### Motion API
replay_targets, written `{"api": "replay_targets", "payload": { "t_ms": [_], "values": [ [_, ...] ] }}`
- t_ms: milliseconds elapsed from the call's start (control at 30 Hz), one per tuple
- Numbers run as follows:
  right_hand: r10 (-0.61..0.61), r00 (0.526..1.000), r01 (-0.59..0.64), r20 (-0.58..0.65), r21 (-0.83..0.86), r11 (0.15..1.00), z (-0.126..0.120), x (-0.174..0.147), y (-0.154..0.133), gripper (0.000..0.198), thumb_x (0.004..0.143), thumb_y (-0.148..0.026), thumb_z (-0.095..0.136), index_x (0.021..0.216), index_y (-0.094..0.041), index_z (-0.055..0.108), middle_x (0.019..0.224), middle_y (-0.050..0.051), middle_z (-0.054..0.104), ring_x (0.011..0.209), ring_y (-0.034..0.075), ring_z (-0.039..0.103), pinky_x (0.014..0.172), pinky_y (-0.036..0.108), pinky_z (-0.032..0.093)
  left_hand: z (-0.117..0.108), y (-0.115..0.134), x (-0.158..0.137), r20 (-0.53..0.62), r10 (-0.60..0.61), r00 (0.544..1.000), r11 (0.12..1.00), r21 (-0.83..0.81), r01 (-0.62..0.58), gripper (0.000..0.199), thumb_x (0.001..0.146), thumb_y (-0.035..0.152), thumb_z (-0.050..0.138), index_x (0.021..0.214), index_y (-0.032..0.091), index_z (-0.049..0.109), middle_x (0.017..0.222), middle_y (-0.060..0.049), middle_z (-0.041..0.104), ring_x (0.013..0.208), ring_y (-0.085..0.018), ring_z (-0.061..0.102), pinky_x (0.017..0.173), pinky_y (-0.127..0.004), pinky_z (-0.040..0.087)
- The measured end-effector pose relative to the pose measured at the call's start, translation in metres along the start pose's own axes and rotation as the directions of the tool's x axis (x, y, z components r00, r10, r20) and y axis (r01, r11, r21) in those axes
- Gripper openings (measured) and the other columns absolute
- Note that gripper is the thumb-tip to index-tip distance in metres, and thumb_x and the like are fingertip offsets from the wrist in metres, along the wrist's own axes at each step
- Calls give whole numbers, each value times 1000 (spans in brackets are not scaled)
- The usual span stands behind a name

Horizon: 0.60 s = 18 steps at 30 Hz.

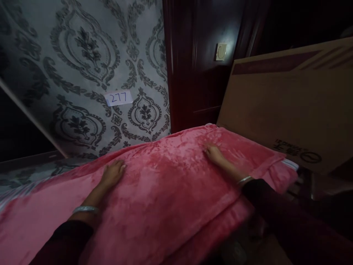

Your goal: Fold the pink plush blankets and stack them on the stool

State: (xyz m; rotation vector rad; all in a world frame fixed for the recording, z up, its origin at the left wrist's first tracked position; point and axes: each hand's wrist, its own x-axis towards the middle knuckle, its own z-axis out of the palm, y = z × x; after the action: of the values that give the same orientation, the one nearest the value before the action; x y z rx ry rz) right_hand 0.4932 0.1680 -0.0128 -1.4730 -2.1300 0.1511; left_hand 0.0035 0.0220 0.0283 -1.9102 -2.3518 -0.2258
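Note:
A pink plush blanket [165,191] lies spread and folded in layers over a long raised surface. My left hand [113,173] rests on the blanket left of its middle, fingers laid against the pile and nothing held. Toward the far right part, my right hand [214,154] touches the plush, its fingers stretched out and slightly blurred. Around both hands the pile shows brushed, lighter marks. A striped cloth edge [291,164] peeks out beneath the blanket at the right.
Patterned wallpaper [85,48] with a paper label [119,98] reading 277 rises behind the blanket. A dark red wooden door [193,84] stands beside it. At the right leans a large cardboard box [289,106] close to the blanket's edge.

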Motion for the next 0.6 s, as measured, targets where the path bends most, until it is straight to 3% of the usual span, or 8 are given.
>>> {"api": "replay_targets", "payload": {
  "t_ms": [167, 300, 367, 467, 600],
  "values": [
    [24, 1000, -24, -15, -5, 1000, 25, 74, 21, 48, 93, -10, 42, 136, -14, 63, 145, 11, 60, 130, 24, 58, 111, 36, 44, 9, -5, 35, 56, 8, 998, 1000, 22, -9, 57, 98, 36, 27, 119, 9, 72, 130, -18, 70, 125, -29, 63, 108, -39, 47],
    [53, 998, -52, 17, -45, 998, 47, 116, 33, 56, 92, -9, 44, 147, -14, 53, 150, 12, 56, 135, 23, 54, 114, 36, 41, 18, -14, 49, 59, 1, 998, 1000, 11, -2, 53, 96, 39, 33, 118, 16, 74, 126, -13, 73, 121, -27, 67, 102, -34, 50],
    [64, 996, -60, 56, -74, 995, 55, 129, 36, 51, 91, -9, 49, 140, -18, 61, 143, 10, 62, 130, 22, 58, 111, 32, 43, 21, -17, 51, 75, -4, 997, 1000, 15, 3, 51, 97, 40, 34, 117, 18, 75, 126, -12, 73, 120, -29, 67, 101, -37, 51],
    [114, 991, -104, 69, -132, 986, 64, 137, 37, 37, 92, -13, 51, 122, -18, 72, 128, 13, 70, 118, 25, 65, 104, 34, 48, 25, -19, 51, 74, -115, 991, 993, 47, 111, 51, 99, 40, 34, 122, 19, 74, 127, -13, 72, 119, -33, 67, 99, -43, 52],
    [175, 984, -171, 8, -185, 968, 70, 134, 35, 37, 97, -17, 44, 122, -16, 71, 128, 17, 68, 113, 29, 66, 98, 39, 51, 24, -17, 51, 47, -197, 979, 979, 58, 194, 49, 100, 39, 36, 125, 20, 73, 127, -14, 72, 119, -34, 67, 97, -44, 53]
  ]
}}
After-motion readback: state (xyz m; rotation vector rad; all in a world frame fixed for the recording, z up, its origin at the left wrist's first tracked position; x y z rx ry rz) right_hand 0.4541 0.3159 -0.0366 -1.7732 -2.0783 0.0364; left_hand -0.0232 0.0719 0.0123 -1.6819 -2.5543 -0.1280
